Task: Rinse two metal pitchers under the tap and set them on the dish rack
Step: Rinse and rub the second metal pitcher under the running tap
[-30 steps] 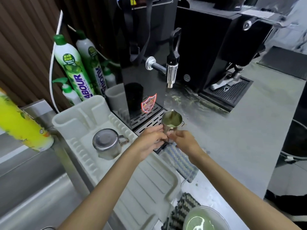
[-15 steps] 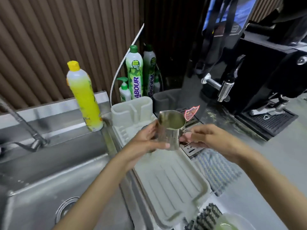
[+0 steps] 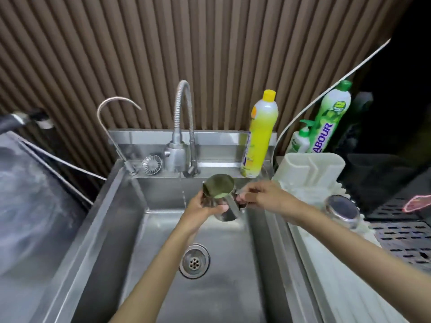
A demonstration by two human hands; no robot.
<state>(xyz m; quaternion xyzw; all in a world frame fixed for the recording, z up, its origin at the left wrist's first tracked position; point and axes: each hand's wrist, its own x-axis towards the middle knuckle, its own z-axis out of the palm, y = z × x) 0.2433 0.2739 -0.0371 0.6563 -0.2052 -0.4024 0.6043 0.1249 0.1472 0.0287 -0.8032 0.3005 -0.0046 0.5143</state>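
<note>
Pitcher (image 3: 218, 188) (green dregs) over sink (image 3: 233, 290); left hand (image 3: 202, 209) fingers round body, right hand (image 3: 263, 197) fingers round handle.

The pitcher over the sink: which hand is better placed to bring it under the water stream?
Probably left: the left hand grips the pitcher body beside the stream; the right hand only pinches the handle.

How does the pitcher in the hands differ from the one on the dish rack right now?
The held pitcher is over the sink, with the left hand round its body and the right hand at its handle; the rack pitcher stands untouched on the dish rack. The held pitcher is mouth up, showing a greenish inside; the rack pitcher looks turned over, base up. Both are shiny metal.
</note>
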